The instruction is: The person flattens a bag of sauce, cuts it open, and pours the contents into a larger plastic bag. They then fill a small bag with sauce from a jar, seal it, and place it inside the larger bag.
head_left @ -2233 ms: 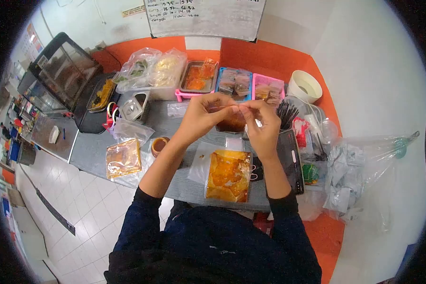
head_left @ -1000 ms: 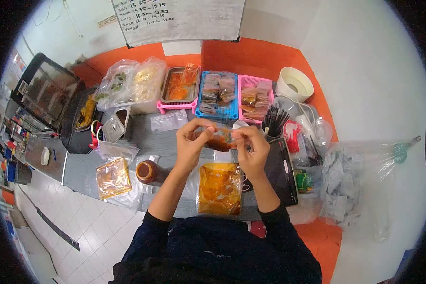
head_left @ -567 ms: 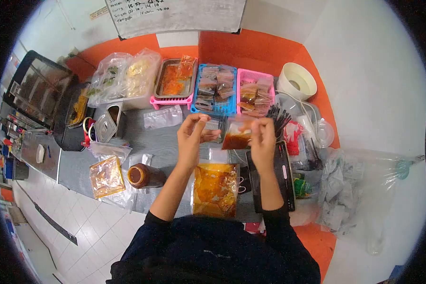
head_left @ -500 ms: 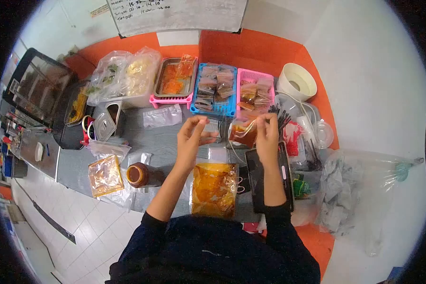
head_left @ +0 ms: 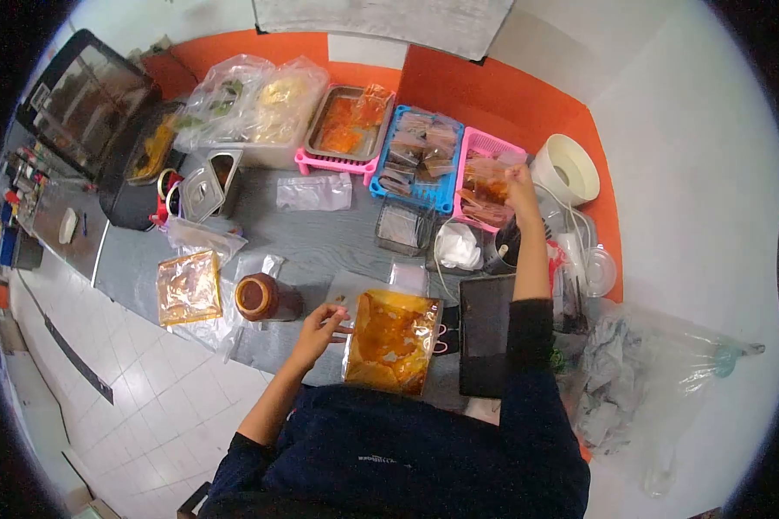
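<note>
My right hand (head_left: 522,192) reaches over the pink basket (head_left: 483,140), its fingers pinched at the top of a small clear sauce packet (head_left: 492,178) with reddish-brown filling. Other filled packets lie beneath in that basket. My left hand (head_left: 320,332) is low over the table with fingers apart, right beside the left edge of a large flat plastic bag smeared with orange-brown sauce (head_left: 391,337). A clear empty plastic bag (head_left: 349,286) lies just beyond those fingertips. To the left of that hand stands a brown-stained jar (head_left: 255,297).
A blue basket (head_left: 450,186) of packets and a steel tray (head_left: 318,154) of orange food stand at the back. A black tablet-like slab (head_left: 485,337) lies right of the sauce-smeared bag. A second orange-stained bag (head_left: 189,287) lies at left. Crumpled white tissue (head_left: 458,246) sits mid-table.
My right hand has carried the sauce packet up and right to the pink basket. My left hand has dropped from mid-air down beside the large sauce-smeared bag. The view has tilted.
</note>
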Available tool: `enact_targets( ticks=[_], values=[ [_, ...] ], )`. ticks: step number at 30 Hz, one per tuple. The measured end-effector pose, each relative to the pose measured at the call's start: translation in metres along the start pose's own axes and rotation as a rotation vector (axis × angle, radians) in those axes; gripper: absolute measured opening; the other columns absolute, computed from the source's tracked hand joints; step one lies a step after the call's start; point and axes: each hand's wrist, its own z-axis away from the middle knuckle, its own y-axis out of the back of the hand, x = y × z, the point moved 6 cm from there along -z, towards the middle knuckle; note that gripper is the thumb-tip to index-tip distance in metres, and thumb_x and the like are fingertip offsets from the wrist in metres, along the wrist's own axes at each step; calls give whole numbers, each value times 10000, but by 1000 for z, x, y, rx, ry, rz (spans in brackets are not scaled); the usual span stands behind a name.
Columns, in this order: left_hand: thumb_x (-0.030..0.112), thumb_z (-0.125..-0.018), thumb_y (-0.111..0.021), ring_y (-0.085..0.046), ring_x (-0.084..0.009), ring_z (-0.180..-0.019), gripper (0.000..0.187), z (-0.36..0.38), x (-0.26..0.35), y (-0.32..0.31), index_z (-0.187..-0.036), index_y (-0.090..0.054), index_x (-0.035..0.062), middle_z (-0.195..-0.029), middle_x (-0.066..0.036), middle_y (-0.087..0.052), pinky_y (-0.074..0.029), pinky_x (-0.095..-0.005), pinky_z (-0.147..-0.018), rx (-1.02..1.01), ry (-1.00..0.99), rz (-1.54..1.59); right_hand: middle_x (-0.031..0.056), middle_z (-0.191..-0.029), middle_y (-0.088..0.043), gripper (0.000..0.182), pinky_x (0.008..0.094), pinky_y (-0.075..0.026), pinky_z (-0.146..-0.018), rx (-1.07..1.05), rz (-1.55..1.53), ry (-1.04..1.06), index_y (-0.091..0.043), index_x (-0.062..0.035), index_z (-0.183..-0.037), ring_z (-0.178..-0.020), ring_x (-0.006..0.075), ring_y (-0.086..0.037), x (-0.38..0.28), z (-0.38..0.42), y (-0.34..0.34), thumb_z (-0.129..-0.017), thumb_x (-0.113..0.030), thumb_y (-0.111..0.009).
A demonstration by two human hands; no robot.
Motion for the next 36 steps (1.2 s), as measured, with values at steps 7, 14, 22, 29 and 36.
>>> enact_targets(
  ticks=[7, 14, 22, 29, 36],
  values=[
    [350, -948, -539, -645, -232, -927, 351, 22, -34, 24, -1121, -513, 46, -1055, -100, -596, -534, -348, -749, 70, 97, -8, 44, -799, -535, 61, 325, -416, -727, -166, 151, 109, -532, -47, -900, -777, 167, -491, 72, -80, -25, -879, -102, -515],
    [378, -932, -562, -636, -224, -933, 382, 38, -72, 47, -1129, -515, 55, -1057, -88, -598, -527, -340, -759, 61, 118, 4, 169, -964, -670, 298, 357, -485, -805, -496, 802, 128, -632, 10, -959, -908, 255, -634, 82, -55, -46, -776, -225, -643],
    [376, -941, -546, -611, -164, -934, 387, 68, -78, 62, -1135, -541, 42, -1060, -54, -611, -497, -303, -780, 45, 112, -77, 203, -1094, -625, 394, 384, -461, -883, -656, 1054, 190, -618, 17, -1065, -1024, 307, -594, 105, -48, -85, -889, -330, -557],
    [341, -937, -558, -602, -128, -842, 336, 101, -105, 124, -1072, -580, 34, -966, -42, -615, -464, -254, -730, 292, 87, -93, 165, -987, -631, 355, 398, -476, -798, -215, 536, 608, -558, -16, -1163, -905, 324, -611, -86, 92, -117, -899, -251, -580],
    [302, -909, -593, -619, -176, -797, 319, 104, -96, 170, -1001, -603, -4, -864, -97, -649, -477, -303, -721, 421, -50, -357, 199, -1122, -560, 451, 433, -463, -863, -442, 712, 230, -502, 2, -1198, -1021, 349, -567, 21, 272, -144, -821, -181, -668]
  ],
)
